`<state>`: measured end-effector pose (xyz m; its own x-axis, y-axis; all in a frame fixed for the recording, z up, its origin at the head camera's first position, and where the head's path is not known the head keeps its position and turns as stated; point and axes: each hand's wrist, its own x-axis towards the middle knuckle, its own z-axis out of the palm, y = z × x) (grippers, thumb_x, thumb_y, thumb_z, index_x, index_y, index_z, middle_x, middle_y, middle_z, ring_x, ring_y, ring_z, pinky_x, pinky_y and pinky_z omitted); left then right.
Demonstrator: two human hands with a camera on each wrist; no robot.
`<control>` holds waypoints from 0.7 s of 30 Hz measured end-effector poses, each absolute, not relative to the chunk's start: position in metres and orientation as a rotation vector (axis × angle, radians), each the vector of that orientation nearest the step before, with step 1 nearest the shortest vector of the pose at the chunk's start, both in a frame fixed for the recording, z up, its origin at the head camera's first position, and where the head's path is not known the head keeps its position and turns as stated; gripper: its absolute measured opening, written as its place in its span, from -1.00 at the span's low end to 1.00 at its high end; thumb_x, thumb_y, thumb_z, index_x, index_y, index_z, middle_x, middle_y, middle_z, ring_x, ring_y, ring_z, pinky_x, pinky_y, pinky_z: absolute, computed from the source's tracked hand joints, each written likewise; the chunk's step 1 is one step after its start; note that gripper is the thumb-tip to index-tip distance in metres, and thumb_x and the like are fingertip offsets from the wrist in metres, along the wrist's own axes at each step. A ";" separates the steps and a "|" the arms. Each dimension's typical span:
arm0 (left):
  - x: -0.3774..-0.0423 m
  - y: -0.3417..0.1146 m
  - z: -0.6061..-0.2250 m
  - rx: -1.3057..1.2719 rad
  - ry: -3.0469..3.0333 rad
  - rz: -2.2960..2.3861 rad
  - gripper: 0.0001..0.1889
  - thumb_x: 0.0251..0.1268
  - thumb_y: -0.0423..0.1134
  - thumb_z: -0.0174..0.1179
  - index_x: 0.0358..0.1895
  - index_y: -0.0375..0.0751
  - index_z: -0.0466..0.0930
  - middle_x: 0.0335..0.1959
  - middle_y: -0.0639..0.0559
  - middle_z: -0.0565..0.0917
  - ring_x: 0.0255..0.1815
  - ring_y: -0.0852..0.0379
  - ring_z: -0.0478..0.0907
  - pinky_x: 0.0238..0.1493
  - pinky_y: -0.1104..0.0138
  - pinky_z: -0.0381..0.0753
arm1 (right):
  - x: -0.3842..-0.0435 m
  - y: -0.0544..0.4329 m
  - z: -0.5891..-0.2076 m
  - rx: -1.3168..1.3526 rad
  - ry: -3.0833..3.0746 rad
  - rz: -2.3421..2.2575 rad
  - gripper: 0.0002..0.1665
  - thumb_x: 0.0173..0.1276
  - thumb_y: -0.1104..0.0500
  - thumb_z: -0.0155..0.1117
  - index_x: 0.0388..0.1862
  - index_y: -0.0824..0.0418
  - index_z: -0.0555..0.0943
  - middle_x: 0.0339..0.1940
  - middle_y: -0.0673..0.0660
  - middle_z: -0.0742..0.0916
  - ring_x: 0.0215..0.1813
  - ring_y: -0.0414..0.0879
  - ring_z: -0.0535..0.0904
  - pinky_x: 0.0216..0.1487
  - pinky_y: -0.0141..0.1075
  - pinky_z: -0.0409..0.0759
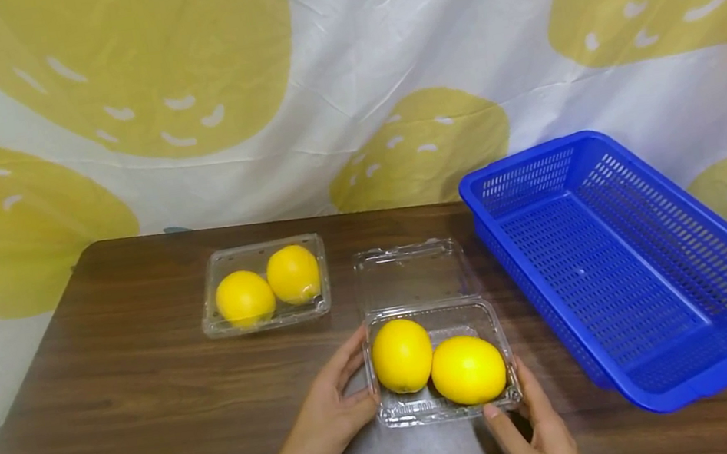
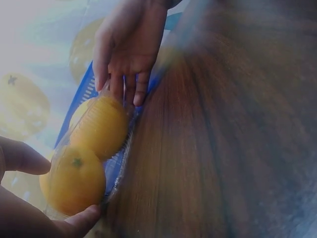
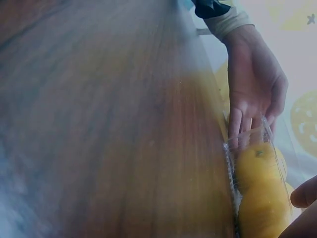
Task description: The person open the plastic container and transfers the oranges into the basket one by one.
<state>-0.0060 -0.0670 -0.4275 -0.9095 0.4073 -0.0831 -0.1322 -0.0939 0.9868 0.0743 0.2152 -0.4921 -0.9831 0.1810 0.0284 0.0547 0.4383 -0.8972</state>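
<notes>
A hinged clear plastic fruit box (image 1: 446, 417) stands with its transparent lid (image 1: 412, 274) folded back, away from me. Inside sit two yellow citrus fruits, a rounder one (image 1: 402, 356) on the left and an oval one (image 1: 470, 369) on the right, side by side. My left hand (image 1: 324, 422) holds the box's left end, thumb near the front and fingers along the side. The right hand (image 1: 537, 427) holds the right end, its thumb at the front corner. In the left wrist view the right hand's fingers (image 2: 130, 87) lie against the far end of the box.
A second clear box (image 1: 268, 322) with two yellow fruits stands further back on the left of the brown wooden table (image 1: 116, 401). To the right is a blue perforated basket (image 1: 613, 262), close beside the right hand. A fruit-patterned cloth (image 1: 377, 23) hangs behind the table.
</notes>
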 end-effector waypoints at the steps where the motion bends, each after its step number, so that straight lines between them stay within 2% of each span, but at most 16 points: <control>1: -0.006 -0.067 -0.427 0.300 1.817 2.065 -0.05 0.28 -0.62 0.21 0.76 -0.39 0.06 0.81 -0.31 0.03 0.77 -0.39 0.07 0.53 0.20 0.57 | 0.074 0.216 -0.497 -0.225 -2.562 1.588 -0.03 0.62 0.20 0.39 0.83 0.23 0.14 0.63 0.41 0.50 0.32 0.00 0.70 0.28 -0.69 0.45; 3: -0.005 -0.068 -0.427 0.302 1.801 2.069 -0.04 0.27 -0.62 0.21 0.77 -0.40 0.05 0.82 -0.31 0.02 0.78 -0.39 0.04 0.55 0.20 0.54 | 0.075 0.214 -0.493 -0.214 -2.555 1.558 -0.06 0.60 0.26 0.39 0.79 0.36 0.16 0.60 0.49 0.51 0.28 0.08 0.72 0.24 -0.70 0.46; 4: -0.005 -0.068 -0.427 0.301 1.791 2.071 -0.04 0.27 -0.62 0.21 0.77 -0.39 0.05 0.82 -0.31 0.01 0.78 -0.38 0.03 0.56 0.19 0.52 | 0.074 0.213 -0.494 -0.219 -2.551 1.545 -0.06 0.58 0.27 0.41 0.78 0.36 0.18 0.58 0.49 0.53 0.25 0.03 0.73 0.23 -0.70 0.48; 9: -0.005 -0.068 -0.428 0.294 1.775 2.053 -0.01 0.25 -0.61 0.21 0.79 -0.35 0.01 0.84 -0.24 -0.02 0.80 -0.32 -0.01 0.60 0.20 0.45 | 0.075 0.211 -0.489 -0.203 -2.551 1.533 -0.08 0.58 0.29 0.40 0.77 0.38 0.19 0.56 0.51 0.54 0.28 0.08 0.72 0.26 -0.70 0.44; 16: -0.002 -0.070 -0.431 0.310 1.826 2.029 0.00 0.27 -0.58 0.23 0.79 -0.31 0.01 0.84 -0.24 -0.02 0.80 -0.35 0.00 0.64 0.09 0.41 | 0.078 0.200 -0.469 -0.178 -2.550 1.514 -0.12 0.56 0.32 0.39 0.75 0.35 0.25 0.46 0.47 0.64 0.28 -0.12 0.68 0.30 -0.72 0.33; 21: 0.001 -0.072 -0.433 0.305 1.850 2.019 0.02 0.28 -0.57 0.24 0.81 -0.25 0.00 0.84 -0.22 -0.03 0.80 -0.30 0.00 0.65 0.11 0.36 | 0.079 0.197 -0.475 -0.172 -2.536 1.482 -0.11 0.51 0.35 0.43 0.73 0.35 0.29 0.37 0.48 0.70 0.27 -0.19 0.67 0.29 -0.72 0.30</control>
